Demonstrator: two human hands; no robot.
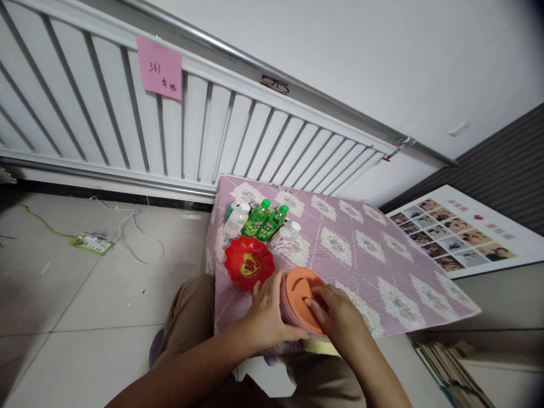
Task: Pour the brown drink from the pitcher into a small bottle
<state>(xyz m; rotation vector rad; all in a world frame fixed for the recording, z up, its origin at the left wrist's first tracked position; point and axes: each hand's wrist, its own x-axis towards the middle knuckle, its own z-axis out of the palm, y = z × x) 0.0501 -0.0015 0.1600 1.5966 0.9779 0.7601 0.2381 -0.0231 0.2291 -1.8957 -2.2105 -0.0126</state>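
A round pinkish container with an orange lid [301, 290] sits at the near edge of a small table covered by a purple patterned cloth [361, 243]. My left hand [267, 317] is wrapped round the container's left side. My right hand [340, 320] lies on top, its fingers curled onto the orange lid. A red scalloped plastic dish [249, 262] with a yellow emblem stands just left of the container, close to my left fingertips.
Behind the dish stand two green bottles [264, 220], clear white-capped bottles [236, 220] and a small can. A white slatted radiator cover with a pink note [160, 67] lines the wall. A power strip [92, 243] lies on the tiled floor left; a photo board [459, 235] and magazines right.
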